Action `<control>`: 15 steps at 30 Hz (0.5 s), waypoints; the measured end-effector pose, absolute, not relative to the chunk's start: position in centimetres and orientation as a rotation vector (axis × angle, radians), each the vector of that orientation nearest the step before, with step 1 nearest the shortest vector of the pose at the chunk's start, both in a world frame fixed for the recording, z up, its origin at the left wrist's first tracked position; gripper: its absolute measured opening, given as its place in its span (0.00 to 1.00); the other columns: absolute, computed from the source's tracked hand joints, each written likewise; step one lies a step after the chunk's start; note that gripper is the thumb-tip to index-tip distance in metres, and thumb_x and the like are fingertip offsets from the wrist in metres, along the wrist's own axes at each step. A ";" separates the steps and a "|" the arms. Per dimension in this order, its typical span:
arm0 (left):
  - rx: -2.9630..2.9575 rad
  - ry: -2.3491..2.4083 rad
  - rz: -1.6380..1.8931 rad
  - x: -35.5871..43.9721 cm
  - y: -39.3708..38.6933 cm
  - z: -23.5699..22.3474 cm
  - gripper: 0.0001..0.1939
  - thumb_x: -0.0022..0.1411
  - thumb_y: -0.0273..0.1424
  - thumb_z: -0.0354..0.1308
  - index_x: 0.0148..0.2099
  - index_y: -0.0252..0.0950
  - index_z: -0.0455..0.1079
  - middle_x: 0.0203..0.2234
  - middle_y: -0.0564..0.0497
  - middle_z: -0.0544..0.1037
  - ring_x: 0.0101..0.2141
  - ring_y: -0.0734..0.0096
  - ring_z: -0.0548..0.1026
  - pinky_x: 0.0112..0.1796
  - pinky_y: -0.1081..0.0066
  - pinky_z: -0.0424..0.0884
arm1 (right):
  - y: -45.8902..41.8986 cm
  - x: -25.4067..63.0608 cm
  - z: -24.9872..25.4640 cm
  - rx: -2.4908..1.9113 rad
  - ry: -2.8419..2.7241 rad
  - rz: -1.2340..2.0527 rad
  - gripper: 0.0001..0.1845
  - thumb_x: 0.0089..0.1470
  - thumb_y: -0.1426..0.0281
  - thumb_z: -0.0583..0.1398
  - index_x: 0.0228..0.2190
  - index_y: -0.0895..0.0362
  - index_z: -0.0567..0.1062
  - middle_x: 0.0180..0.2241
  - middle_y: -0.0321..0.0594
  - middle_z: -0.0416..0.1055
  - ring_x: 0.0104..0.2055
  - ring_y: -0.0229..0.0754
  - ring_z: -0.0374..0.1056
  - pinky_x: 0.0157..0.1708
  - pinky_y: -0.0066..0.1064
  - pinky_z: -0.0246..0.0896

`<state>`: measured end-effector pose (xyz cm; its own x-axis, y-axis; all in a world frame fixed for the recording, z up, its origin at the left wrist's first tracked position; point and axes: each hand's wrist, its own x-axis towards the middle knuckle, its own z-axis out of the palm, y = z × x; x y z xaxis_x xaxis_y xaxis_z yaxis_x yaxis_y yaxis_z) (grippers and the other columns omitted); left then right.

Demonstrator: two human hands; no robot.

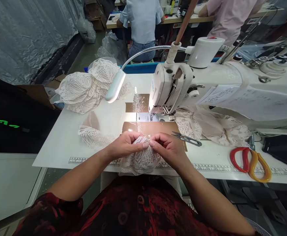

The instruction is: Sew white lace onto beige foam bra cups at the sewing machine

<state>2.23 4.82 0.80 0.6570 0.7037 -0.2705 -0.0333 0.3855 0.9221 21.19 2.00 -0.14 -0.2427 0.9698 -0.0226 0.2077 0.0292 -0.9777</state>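
With left grip (pixel 126 143) and right grip (pixel 171 148) each pinched closed, I hold the gathered pale lace (pixel 141 160) by its twelve-o'clock edge, its bulk spreading toward six.

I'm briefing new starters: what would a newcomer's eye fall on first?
Probably the white sewing machine, right of centre. Then the red-and-orange-handled scissors at the right of the white table, and the cream lace pinched between left hand and right hand, front centre.
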 end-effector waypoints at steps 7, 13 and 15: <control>0.740 0.676 0.646 3.6 2.8 -0.1 0.14 0.50 0.34 0.68 0.31 0.28 0.72 0.22 0.53 0.73 0.22 0.80 0.69 0.25 0.79 0.64 | 1.7 22.4 -0.3 -1.228 -1.557 1.463 0.13 0.54 0.59 0.59 0.27 0.56 0.73 0.22 0.32 0.64 0.24 0.33 0.58 0.22 0.24 0.54; 0.534 0.782 0.725 2.3 2.0 0.3 0.17 0.45 0.34 0.70 0.33 0.28 0.71 0.24 0.48 0.75 0.23 0.74 0.74 0.28 0.74 0.70 | 1.4 24.1 -1.5 -1.412 -1.364 1.437 0.17 0.49 0.56 0.62 0.34 0.56 0.75 0.28 0.38 0.72 0.26 0.37 0.65 0.28 0.28 0.63; 0.602 0.884 0.819 0.5 2.8 1.1 0.15 0.47 0.35 0.68 0.33 0.30 0.70 0.24 0.50 0.75 0.24 0.73 0.73 0.28 0.73 0.70 | 1.2 25.0 -1.5 -1.485 -1.301 1.391 0.18 0.48 0.55 0.63 0.34 0.56 0.75 0.28 0.40 0.73 0.27 0.38 0.66 0.29 0.30 0.65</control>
